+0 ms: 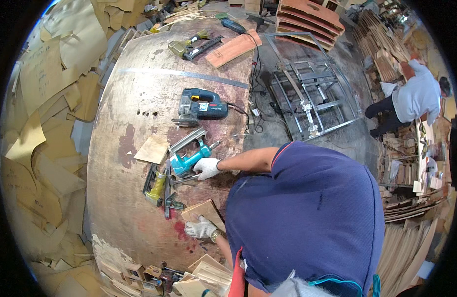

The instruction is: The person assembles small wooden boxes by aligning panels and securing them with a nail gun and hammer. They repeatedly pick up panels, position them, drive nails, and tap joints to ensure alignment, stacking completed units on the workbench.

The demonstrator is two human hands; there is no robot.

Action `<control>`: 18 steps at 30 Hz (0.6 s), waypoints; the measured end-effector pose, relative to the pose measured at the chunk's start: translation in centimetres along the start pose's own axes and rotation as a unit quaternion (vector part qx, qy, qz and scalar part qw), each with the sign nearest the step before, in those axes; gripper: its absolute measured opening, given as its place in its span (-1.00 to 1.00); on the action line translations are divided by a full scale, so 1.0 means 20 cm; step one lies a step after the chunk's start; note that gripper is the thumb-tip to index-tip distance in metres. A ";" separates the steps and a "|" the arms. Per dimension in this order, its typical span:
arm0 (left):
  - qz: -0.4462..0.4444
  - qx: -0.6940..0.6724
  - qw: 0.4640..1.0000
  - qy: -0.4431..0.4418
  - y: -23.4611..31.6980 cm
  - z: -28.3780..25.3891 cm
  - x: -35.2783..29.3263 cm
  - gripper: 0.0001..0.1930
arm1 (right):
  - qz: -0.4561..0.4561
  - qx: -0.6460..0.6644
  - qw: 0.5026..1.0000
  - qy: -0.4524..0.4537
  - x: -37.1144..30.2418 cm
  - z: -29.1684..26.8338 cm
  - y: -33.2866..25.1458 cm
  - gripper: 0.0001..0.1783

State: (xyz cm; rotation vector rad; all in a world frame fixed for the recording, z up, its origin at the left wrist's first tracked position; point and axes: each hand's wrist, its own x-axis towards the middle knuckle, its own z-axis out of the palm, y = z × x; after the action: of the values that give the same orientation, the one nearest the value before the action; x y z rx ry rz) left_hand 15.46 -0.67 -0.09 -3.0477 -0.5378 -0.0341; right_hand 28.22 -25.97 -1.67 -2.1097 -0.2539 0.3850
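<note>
My right hand point(207, 169), in a white glove, closes on the end of a slim metal tool point(185, 179) with a dark tip. Just beyond those fingers lies a teal nail gun point(190, 160) on its side. My left hand point(201, 228), also gloved and with a watch at the wrist, grips the edge of a small wooden board point(205, 212) close to my body. Its fingers are curled, the thumb partly hidden. Between the hands and slightly farther off are a yellow-green nail gun point(155, 190) and a metal square point(167, 190).
On the worn wooden table point(110, 198) lie a jigsaw point(203, 106), a thin plywood piece point(152, 149), a long steel ruler point(184, 74) and another nail gun point(187, 44). A metal frame point(312, 94) stands on the floor. Another person point(416, 96) works among stacked wood.
</note>
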 end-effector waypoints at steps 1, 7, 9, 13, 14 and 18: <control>-0.003 0.002 1.000 -0.003 0.01 -0.01 -0.02 -0.52 | 0.006 -0.048 0.999 0.022 -0.02 0.02 -0.02 -0.72; -0.031 0.016 0.999 -0.026 0.01 -0.02 -0.14 -0.56 | -0.188 -0.237 0.952 0.053 -0.07 0.13 -0.23 -0.62; -0.056 0.002 0.998 -0.021 -0.06 -0.01 -0.21 -0.56 | -0.157 -0.209 0.963 -0.065 -0.05 0.22 -0.35 -0.64; -0.035 -0.010 0.999 -0.033 -0.12 0.00 -0.32 -0.55 | -0.010 -0.123 0.973 -0.194 -0.01 0.43 -0.24 -0.52; -0.043 -0.013 0.998 -0.035 -0.16 0.01 -0.36 -0.55 | -0.019 -0.131 0.969 -0.209 -0.02 0.45 -0.28 -0.52; -0.057 -0.039 0.997 -0.040 -0.33 0.03 -0.52 -0.55 | -0.021 -0.166 0.945 -0.281 -0.02 0.46 -0.37 -0.49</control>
State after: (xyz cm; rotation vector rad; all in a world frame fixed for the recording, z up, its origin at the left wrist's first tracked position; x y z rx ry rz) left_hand 3.48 1.97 -0.80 -3.1006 -0.7335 0.0648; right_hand 24.11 -14.98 -0.11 -2.2731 -0.7370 0.9766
